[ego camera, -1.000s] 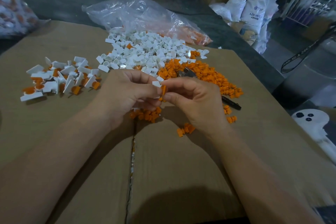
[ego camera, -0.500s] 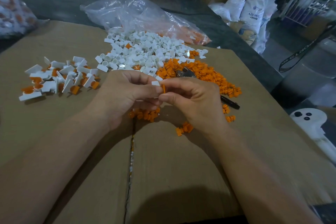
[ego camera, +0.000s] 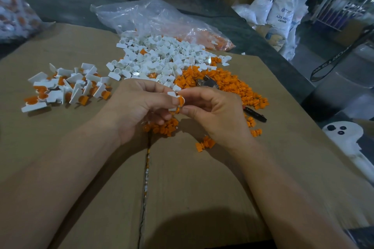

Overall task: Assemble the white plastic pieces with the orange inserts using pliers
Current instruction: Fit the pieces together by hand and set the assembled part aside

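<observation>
1. Left hand (ego camera: 139, 107): fingers curled, is pinching one white plastic piece (ego camera: 172, 94) above the middle of the cardboard-covered counter (ego camera: 192, 188).
2. Right hand (ego camera: 214, 111): thumb and forefinger are pinching an orange insert (ego camera: 180, 100), which is touching the right side of the white plastic piece.
3. Pliers (ego camera: 208, 83): lying at 1 o'clock from the hands, half sunk in the heap of loose orange inserts (ego camera: 232, 87); the dark handle is sticking out at 3 o'clock. Neither hand is touching them.
4. Heap of loose white pieces (ego camera: 162, 60): lying at 12 o'clock, touching the orange heap.
5. Assembled pieces (ego camera: 66, 87): lying at 9 o'clock, well apart from the hands.
6. Small orange cluster (ego camera: 162, 127): lying just beneath the hands.
7. Clear plastic bag (ego camera: 157, 18): lying beyond the white heap at 12 o'clock.
</observation>
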{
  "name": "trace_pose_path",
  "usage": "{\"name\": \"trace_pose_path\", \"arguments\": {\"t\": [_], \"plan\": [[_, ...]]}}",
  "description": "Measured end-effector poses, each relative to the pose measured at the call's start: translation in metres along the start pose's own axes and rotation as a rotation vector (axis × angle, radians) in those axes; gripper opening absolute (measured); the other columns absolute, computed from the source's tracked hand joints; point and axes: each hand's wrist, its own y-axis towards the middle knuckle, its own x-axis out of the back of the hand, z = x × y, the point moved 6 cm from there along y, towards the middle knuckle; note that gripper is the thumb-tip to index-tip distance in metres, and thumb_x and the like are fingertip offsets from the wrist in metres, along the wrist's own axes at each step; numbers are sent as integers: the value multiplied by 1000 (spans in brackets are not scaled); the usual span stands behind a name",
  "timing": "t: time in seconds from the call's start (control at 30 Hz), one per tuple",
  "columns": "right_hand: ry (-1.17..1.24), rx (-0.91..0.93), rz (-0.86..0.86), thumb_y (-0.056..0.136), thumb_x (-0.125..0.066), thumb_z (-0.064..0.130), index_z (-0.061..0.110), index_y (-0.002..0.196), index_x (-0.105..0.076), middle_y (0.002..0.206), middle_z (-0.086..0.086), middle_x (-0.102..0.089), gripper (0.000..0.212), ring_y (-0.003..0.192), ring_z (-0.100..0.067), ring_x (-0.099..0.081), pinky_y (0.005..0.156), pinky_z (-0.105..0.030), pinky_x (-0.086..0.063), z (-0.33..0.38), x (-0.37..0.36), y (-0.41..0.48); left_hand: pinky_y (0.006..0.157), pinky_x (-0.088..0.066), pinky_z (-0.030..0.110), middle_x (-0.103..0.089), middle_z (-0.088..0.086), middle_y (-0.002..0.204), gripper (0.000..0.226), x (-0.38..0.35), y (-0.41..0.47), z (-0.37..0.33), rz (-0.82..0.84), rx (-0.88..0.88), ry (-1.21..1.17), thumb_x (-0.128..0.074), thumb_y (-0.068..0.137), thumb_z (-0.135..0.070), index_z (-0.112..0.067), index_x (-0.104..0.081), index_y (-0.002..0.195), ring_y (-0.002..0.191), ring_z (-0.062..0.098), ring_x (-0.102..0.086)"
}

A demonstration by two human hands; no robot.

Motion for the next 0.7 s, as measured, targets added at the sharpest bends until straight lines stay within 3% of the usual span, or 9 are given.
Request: {"name": "trace_pose_path", "arguments": {"t": [0.2,0.7], "plan": [[-25,-9,5,76,-68,-4,10,101,-68,86,15,-64,28,84,1,-64,76,-11,-49,-1,0,0,38,-42,16,-61,3,49,8,-2,1,4,14,60,-25,-72,42,-17,-14,-68,49,41,10,-55],[-65,13,-5,75,-71,0,5,103,-68,90,1,-68,29,84,-11,-66,78,-22,-54,2,0,0,36,-39,15,-62,4,49,4,-3,1,6,34,81,-28,-69,47,-12,-15,-67,45,39,9,-54]]}}
